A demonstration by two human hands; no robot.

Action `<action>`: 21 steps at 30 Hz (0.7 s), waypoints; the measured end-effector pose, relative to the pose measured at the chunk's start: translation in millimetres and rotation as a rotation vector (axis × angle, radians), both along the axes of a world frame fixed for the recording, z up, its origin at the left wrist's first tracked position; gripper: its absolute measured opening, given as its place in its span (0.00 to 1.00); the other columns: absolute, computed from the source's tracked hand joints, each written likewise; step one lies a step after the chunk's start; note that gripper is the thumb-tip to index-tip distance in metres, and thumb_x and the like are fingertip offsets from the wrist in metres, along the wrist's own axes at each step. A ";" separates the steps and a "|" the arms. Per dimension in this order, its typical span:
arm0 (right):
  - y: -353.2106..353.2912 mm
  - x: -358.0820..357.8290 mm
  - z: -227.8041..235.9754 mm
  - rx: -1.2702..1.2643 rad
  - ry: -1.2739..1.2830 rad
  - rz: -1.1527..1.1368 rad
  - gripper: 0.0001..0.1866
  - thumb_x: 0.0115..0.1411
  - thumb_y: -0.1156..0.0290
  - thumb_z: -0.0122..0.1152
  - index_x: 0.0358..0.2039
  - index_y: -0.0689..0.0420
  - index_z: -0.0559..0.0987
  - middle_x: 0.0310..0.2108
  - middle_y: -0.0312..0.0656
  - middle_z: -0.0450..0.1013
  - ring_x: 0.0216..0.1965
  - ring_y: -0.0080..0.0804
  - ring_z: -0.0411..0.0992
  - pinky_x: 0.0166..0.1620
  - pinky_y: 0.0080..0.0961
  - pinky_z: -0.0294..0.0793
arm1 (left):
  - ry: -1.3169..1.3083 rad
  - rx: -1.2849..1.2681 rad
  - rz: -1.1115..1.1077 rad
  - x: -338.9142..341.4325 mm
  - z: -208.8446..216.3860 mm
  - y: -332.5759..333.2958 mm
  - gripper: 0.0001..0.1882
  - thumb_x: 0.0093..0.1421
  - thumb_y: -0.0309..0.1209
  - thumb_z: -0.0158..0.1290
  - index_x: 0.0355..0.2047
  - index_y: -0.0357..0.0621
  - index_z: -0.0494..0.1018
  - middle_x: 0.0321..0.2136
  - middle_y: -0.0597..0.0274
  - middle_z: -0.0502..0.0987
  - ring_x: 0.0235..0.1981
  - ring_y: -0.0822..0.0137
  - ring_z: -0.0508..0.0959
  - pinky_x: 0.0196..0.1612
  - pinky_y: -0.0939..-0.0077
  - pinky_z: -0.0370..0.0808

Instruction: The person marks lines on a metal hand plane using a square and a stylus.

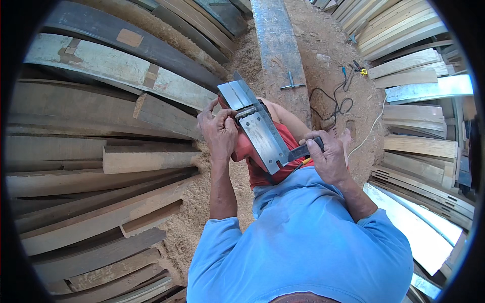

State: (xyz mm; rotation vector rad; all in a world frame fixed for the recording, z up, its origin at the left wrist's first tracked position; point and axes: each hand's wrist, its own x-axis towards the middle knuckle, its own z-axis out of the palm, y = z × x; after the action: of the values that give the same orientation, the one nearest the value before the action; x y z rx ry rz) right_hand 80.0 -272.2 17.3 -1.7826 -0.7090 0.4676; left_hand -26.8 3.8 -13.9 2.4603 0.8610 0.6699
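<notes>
An electric hand planer with a red body lies sole-up over my lap, its metal plates facing me. My left hand grips its left side, with fingertips at the cutter slot between the two plates. In my right hand is a short dark grey bar-shaped tool with a black end. Its tip is at the lower right corner of the planer's longer plate, and I cannot make out its exact kind. A small yellow item shows partly below that tool.
A long worn plank runs ahead, with a T-handle wrench on it. To its right, a black cord and a yellow tape measure lie on sawdust. Stacked boards line the left, and more timber the right.
</notes>
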 end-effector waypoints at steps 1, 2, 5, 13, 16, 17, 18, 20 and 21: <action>-1.5 -0.7 0.1 0.000 0.006 0.000 0.11 0.72 0.71 0.55 0.45 0.67 0.78 0.33 0.49 0.84 0.34 0.30 0.83 0.38 0.28 0.80 | -0.001 -0.007 -0.004 0.6 -0.2 0.2 0.14 0.54 0.22 0.50 0.33 0.49 0.86 0.59 0.51 0.75 0.60 0.51 0.70 0.63 0.54 0.66; -2.5 -1.2 0.2 0.000 0.013 0.000 0.11 0.72 0.71 0.55 0.45 0.67 0.78 0.33 0.49 0.84 0.34 0.30 0.83 0.38 0.27 0.80 | -0.021 -0.029 -0.011 0.9 -1.9 0.9 0.14 0.54 0.22 0.50 0.34 0.48 0.86 0.58 0.51 0.75 0.60 0.50 0.70 0.63 0.54 0.66; -0.2 -2.0 2.0 0.011 -0.011 -0.010 0.10 0.71 0.72 0.56 0.44 0.66 0.78 0.32 0.47 0.83 0.33 0.28 0.82 0.38 0.26 0.79 | -0.076 -0.090 -0.030 -1.2 -9.0 5.0 0.14 0.55 0.22 0.49 0.34 0.46 0.85 0.58 0.49 0.75 0.60 0.50 0.70 0.64 0.53 0.66; 11.4 -18.4 7.9 0.137 0.029 -0.042 0.07 0.70 0.74 0.55 0.42 0.64 0.79 0.26 0.38 0.77 0.24 0.18 0.69 0.29 0.22 0.69 | -0.189 -0.221 -0.060 0.2 -15.8 8.9 0.14 0.52 0.23 0.49 0.32 0.48 0.84 0.56 0.49 0.76 0.60 0.49 0.69 0.65 0.51 0.62; 16.7 -22.7 17.7 0.146 0.044 0.005 0.07 0.70 0.74 0.55 0.42 0.63 0.79 0.23 0.36 0.75 0.23 0.17 0.68 0.28 0.23 0.68 | -0.172 -0.218 -0.056 1.0 -15.6 7.5 0.14 0.52 0.22 0.49 0.32 0.48 0.84 0.56 0.49 0.76 0.60 0.49 0.69 0.66 0.50 0.62; 17.8 -23.9 20.0 0.142 0.049 0.031 0.07 0.70 0.74 0.55 0.41 0.63 0.79 0.23 0.36 0.74 0.22 0.18 0.67 0.28 0.23 0.68 | -0.160 -0.209 -0.056 0.7 -14.1 7.4 0.15 0.52 0.22 0.48 0.33 0.46 0.85 0.56 0.47 0.76 0.60 0.49 0.70 0.66 0.52 0.63; 18.3 -25.1 20.0 0.134 0.064 0.043 0.07 0.71 0.74 0.55 0.41 0.63 0.79 0.22 0.36 0.73 0.22 0.18 0.67 0.28 0.23 0.68 | -0.147 -0.200 -0.057 0.7 -12.7 7.3 0.16 0.52 0.21 0.46 0.33 0.45 0.85 0.56 0.46 0.75 0.60 0.50 0.70 0.65 0.53 0.64; 18.3 -27.0 18.8 0.115 0.093 0.066 0.07 0.71 0.73 0.55 0.41 0.63 0.79 0.21 0.35 0.72 0.22 0.18 0.67 0.27 0.23 0.68 | -0.137 -0.191 -0.060 0.6 -12.1 7.0 0.18 0.52 0.20 0.45 0.34 0.43 0.85 0.56 0.44 0.75 0.60 0.51 0.70 0.65 0.55 0.66; 19.0 -27.7 20.1 0.115 0.080 0.068 0.07 0.71 0.73 0.55 0.41 0.63 0.79 0.21 0.36 0.72 0.22 0.18 0.68 0.27 0.23 0.68 | -0.140 -0.191 -0.061 0.7 -12.1 7.0 0.18 0.52 0.20 0.45 0.34 0.43 0.85 0.56 0.44 0.75 0.60 0.51 0.70 0.65 0.55 0.66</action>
State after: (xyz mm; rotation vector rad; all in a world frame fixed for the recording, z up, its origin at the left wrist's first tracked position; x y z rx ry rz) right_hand 52.3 -253.2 37.4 -1.6276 -0.7281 0.5309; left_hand -26.2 10.8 -26.0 2.2325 0.7556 0.6952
